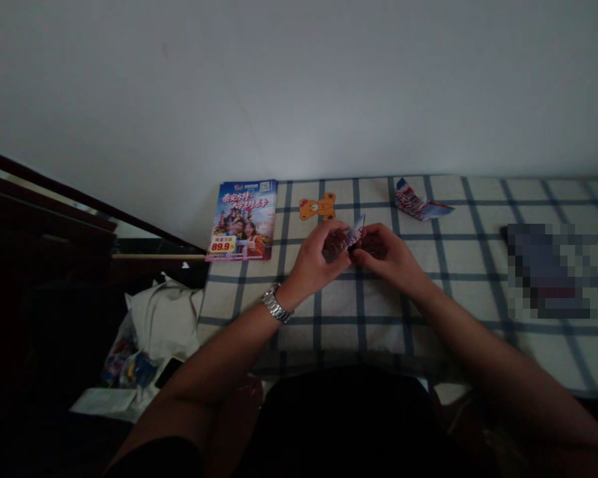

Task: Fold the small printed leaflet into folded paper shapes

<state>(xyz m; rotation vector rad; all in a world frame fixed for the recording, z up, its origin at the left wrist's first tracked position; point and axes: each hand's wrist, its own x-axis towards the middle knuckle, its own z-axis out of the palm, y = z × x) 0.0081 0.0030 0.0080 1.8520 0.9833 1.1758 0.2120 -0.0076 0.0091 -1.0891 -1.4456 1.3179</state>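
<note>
Between my two hands, over the checked cloth, is a small folded paper leaflet with blue and red print. My left hand, with a metal watch on its wrist, pinches the leaflet from the left. From the right, my right hand grips its lower edge with thumb and fingers; part of the paper is hidden by the fingers. Beyond them and to the right lies another folded leaflet, partly standing up. A stack of flat printed leaflets rests at the left end of the cloth.
A checked cloth covers the surface against the pale wall. A brown bear figure shows on the cloth behind my hands. At the right is a blurred dark flat object. Low at the left sit a white bag and loose items.
</note>
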